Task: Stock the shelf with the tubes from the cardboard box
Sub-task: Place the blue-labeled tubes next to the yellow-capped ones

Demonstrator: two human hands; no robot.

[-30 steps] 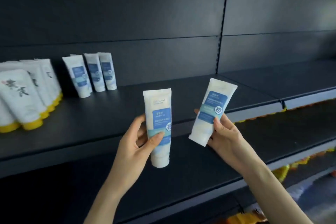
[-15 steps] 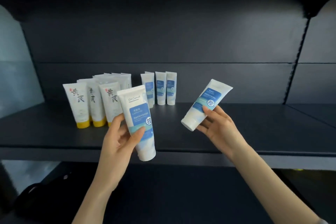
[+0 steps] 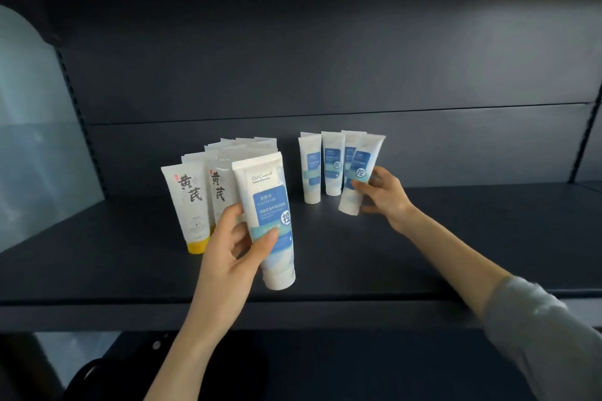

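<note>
Reaching forward, right hand [image 3: 384,194] clasping a tilted tube [image 3: 360,177]; left hand [image 3: 237,244] gripping another tube [image 3: 270,221] upright.

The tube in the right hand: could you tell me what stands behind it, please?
Behind the tube in the right hand stands another blue-label tube, mostly covered; only its top and a strip of label show. Anything further back is hidden.

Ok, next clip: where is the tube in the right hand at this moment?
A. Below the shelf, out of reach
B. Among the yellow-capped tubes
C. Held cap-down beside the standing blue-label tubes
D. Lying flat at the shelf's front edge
C: the right hand grips a blue-label tube cap-down, slightly tilted, right next to the standing blue-label tubes on the shelf.
</note>
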